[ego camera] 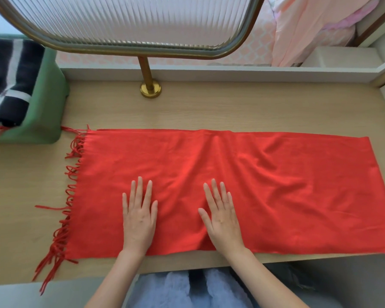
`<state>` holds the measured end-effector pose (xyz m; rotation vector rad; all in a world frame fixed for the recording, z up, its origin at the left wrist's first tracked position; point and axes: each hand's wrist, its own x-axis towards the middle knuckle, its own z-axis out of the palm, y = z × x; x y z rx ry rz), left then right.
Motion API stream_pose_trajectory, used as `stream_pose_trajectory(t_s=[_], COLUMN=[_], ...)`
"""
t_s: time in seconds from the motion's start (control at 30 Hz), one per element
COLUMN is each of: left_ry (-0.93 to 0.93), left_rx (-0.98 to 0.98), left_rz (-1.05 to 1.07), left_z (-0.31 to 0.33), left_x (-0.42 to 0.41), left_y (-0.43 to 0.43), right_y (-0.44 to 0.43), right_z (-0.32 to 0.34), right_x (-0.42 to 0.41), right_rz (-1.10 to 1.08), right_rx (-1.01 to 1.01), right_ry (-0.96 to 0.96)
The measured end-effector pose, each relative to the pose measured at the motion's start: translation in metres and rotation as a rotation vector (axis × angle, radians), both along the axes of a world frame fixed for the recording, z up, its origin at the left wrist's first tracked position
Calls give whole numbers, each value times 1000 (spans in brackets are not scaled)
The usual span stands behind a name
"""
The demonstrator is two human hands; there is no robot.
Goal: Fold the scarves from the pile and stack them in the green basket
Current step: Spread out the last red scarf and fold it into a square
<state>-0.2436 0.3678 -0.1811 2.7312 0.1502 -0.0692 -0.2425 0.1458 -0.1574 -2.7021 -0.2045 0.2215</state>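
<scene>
Flatly, red scarf (pixel 209 174) runs left-right, fringe (pixel 69 192) left; left hand (pixel 139 218), right hand (pixel 222 221): grip released.

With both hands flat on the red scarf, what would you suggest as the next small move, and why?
Probably slide the right hand rightward over the red fringed fabric scarf to smooth it: creases cross its right half, while the left hand lies flat and can pin the cloth to the pale wooden table. Folding likely comes after.
</scene>
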Motion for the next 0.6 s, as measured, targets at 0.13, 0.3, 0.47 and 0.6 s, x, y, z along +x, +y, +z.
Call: stream_pose_trajectory(t_s=[0.13, 0.3, 0.47, 0.6], left_ry=[91, 73, 6, -23], left_rx=[148, 176, 91, 75], left_rz=[-6, -11, 78, -39], left_z=[-15, -14, -9, -9], left_x=[4, 7, 12, 29], left_y=[22, 23, 8, -26], right_y=[-12, -44, -30, 15], right_z=[-23, -28, -11, -13], right_x=[4, 3, 12, 39], right_rz=[-10, -110, -111, 18], right_rx=[-237, -324, -162, -102], right_ry=[84, 72, 7, -19])
